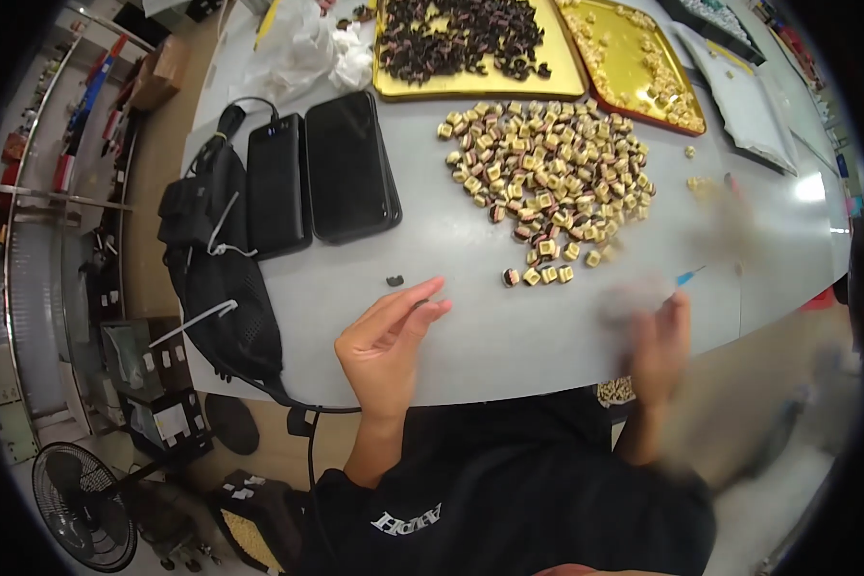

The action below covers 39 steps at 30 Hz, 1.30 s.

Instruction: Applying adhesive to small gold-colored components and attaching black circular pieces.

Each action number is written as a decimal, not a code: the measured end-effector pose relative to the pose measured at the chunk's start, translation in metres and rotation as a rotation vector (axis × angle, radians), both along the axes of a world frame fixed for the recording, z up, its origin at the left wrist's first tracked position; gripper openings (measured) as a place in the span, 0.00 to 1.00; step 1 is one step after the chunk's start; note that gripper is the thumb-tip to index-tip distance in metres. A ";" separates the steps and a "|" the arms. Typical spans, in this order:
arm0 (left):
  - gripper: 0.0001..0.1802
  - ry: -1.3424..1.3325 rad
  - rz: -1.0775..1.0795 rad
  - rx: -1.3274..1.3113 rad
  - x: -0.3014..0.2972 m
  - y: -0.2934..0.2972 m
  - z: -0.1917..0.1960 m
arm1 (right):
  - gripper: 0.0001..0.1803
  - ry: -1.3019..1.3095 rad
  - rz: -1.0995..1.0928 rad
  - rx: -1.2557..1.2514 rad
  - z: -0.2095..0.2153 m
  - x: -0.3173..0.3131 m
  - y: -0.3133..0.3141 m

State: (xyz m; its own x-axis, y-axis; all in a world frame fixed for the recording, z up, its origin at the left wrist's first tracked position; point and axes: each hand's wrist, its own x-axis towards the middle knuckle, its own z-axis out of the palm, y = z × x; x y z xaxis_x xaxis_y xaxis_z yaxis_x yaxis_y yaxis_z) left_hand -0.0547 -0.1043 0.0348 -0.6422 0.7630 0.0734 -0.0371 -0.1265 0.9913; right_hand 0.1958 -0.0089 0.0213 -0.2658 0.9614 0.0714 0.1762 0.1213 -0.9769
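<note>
My left hand (386, 338) rests at the near edge of the grey table (470, 317), thumb and fingertips pinched around a tiny dark part. A second small dark part (395, 280) lies on the table just beyond its fingers. My right hand (658, 341) is blurred by motion at the table's near right and holds a thin tool with a blue tip (687, 277). Ahead of both hands spreads a pile of several small cream and dark square parts (547, 178).
Two dark flat devices (322, 178) lie left of the pile, with a black mesh bag (216, 269) and cables at the table's left edge. At the back stand a gold tray of dark parts (470, 43) and a gold tray of cream parts (643, 62). A fan (82, 504) stands on the floor.
</note>
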 end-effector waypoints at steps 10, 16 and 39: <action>0.14 -0.235 -0.193 0.070 0.030 0.004 -0.017 | 0.22 0.195 -0.032 0.097 -0.011 -0.033 -0.005; 0.15 -0.219 -0.255 0.133 0.039 0.007 -0.034 | 0.23 0.324 0.045 0.120 -0.013 -0.046 0.002; 0.28 -0.021 -0.220 0.222 0.046 0.025 -0.081 | 0.32 0.727 0.066 -0.230 -0.051 -0.057 0.038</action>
State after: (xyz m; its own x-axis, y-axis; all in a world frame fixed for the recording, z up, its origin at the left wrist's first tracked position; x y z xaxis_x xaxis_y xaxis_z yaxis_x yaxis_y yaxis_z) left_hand -0.0086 -0.0798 -0.0461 -0.4663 0.8507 0.2427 -0.1078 -0.3269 0.9389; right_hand 0.1391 0.0290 -0.0295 -0.2862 0.9569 0.0501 -0.5208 -0.1115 -0.8464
